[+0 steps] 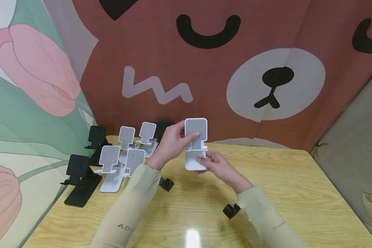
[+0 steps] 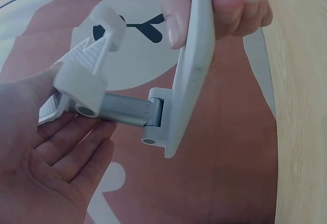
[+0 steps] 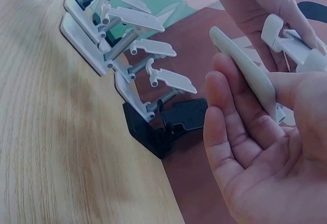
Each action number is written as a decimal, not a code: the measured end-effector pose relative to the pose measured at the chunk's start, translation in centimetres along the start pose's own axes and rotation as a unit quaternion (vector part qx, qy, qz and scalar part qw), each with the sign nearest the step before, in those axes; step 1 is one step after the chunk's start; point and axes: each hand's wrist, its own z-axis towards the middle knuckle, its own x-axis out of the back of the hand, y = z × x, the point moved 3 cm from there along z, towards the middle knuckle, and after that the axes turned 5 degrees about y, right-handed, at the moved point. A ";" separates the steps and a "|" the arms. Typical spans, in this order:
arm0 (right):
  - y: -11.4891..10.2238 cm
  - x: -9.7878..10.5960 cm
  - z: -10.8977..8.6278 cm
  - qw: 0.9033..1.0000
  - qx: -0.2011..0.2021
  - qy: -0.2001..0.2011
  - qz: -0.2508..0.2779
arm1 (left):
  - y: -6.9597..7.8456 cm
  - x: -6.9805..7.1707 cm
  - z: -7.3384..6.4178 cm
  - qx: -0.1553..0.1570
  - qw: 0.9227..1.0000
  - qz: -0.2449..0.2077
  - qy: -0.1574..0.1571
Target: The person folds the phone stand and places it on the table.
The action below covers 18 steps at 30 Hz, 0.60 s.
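Observation:
A white phone stand with a grey pad on its upper plate is held up over the table in both hands. My left hand grips the upper plate, thumb across its front and fingers behind. Lower down, my right hand pinches the base, with the thumb on its face and fingers beneath. Seen from the left wrist, a silver metal arm joins the hinge on the base to the upper plate, whose white hooked lips face the camera. In the right wrist view the base edge rests along my right fingers.
Several white phone stands are grouped at the table's left, with black stands beside and behind them. The wooden table meets a printed cloth backdrop at its back edge. A black wrist device hangs under the right sleeve.

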 end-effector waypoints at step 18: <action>-0.5 -0.6 -0.6 1.000 -0.016 -0.024 -0.001 | -0.4 0.4 0.2 -0.021 0.999 0.026 0.021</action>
